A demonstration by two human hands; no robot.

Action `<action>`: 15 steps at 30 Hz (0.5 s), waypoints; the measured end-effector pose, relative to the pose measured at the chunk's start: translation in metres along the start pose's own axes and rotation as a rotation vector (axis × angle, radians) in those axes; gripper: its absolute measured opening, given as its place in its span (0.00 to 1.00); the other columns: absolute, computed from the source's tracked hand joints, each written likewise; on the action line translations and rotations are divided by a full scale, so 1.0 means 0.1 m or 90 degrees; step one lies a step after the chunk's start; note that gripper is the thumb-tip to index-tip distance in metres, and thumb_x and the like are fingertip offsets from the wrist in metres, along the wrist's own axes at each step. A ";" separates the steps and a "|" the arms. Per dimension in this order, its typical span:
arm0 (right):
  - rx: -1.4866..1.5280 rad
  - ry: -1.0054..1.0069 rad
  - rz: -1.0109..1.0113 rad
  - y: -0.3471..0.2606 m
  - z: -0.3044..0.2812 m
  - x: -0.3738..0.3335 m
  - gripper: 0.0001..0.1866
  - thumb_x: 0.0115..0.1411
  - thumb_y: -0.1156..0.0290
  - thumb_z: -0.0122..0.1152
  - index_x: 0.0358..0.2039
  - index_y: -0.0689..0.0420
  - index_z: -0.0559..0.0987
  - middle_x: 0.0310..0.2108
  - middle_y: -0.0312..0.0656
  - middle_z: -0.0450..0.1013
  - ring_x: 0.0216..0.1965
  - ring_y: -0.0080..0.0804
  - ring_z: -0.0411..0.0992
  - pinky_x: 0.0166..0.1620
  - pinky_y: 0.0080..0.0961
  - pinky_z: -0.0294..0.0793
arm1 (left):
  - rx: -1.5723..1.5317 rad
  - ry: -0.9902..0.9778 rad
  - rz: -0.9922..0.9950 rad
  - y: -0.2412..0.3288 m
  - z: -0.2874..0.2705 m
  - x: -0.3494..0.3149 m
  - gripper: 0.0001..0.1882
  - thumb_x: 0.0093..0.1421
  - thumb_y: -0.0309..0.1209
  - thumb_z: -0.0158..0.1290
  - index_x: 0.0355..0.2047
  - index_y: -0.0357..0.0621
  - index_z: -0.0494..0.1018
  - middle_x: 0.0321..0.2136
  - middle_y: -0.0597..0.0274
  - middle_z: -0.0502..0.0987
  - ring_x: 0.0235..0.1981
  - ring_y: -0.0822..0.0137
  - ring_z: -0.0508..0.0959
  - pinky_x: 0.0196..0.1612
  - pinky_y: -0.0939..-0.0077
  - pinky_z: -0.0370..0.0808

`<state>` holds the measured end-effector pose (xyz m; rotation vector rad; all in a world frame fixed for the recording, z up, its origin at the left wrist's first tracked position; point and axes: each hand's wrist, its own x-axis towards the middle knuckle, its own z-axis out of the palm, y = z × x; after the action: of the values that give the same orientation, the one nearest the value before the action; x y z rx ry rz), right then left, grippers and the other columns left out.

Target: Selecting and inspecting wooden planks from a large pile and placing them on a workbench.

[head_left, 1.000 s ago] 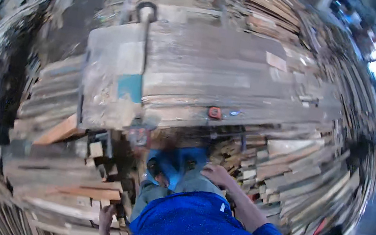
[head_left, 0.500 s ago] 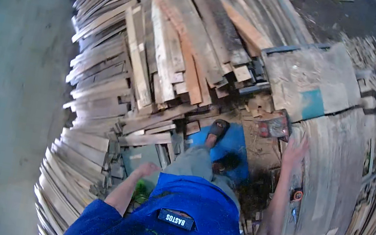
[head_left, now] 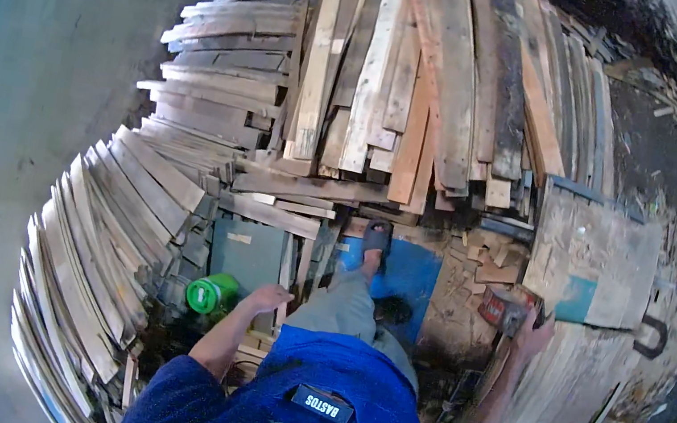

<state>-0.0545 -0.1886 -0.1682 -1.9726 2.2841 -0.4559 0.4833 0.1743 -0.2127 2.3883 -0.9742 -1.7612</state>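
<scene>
My left hand [head_left: 269,297] hangs beside my left thigh, fingers loosely curled together, with nothing visible in it. A green cylindrical container [head_left: 213,293] stands left of it, its round end facing up. My right hand [head_left: 530,336] is at the near edge of a plank-topped bench [head_left: 565,388], fingers apart. Just left of that hand is a worn red and grey box-shaped thing [head_left: 504,311]. The fingers are right against its side; whether they touch it I cannot make out.
Long boards [head_left: 370,81] lie stacked ahead, with more wood piles [head_left: 93,241] curving round the left. A blue sheet [head_left: 413,275] is under my feet, with wood scraps [head_left: 487,265] to its right. A pale panel with a teal patch [head_left: 599,248] lies on the bench's far end.
The view has turned, and the piles ahead now stand more upright in it. My right hand has come closer to the red and grey thing. The green container now shows fully.
</scene>
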 end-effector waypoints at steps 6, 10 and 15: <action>-0.350 0.074 -0.030 -0.56 0.17 -0.09 0.39 0.61 0.36 0.55 0.56 0.60 0.74 0.51 0.56 0.72 0.52 0.53 0.72 0.51 0.45 0.73 | 0.072 -0.091 -0.017 -0.43 -0.60 1.45 0.24 0.65 0.48 0.46 0.42 0.40 0.79 0.46 0.43 0.79 0.49 0.45 0.77 0.52 0.50 0.72; -0.386 0.029 -0.072 -0.48 0.17 -0.06 0.43 0.59 0.32 0.55 0.59 0.57 0.73 0.50 0.55 0.73 0.49 0.54 0.73 0.50 0.45 0.75 | 0.059 0.194 -0.153 -0.21 -1.12 2.31 0.34 0.60 0.56 0.53 0.56 0.42 0.73 0.57 0.44 0.73 0.57 0.42 0.73 0.61 0.53 0.68; -0.383 0.000 -0.079 -0.57 0.24 0.02 0.43 0.59 0.33 0.56 0.59 0.58 0.72 0.52 0.55 0.71 0.51 0.54 0.71 0.47 0.48 0.75 | 0.046 0.390 -0.134 0.29 -2.09 3.19 0.46 0.54 0.61 0.56 0.58 0.32 0.68 0.56 0.34 0.71 0.58 0.39 0.70 0.61 0.53 0.68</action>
<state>0.0056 -0.2019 -0.1747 -2.3624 2.5118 0.2688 0.7052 -0.0751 -0.3988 2.8800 -0.7250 -0.9137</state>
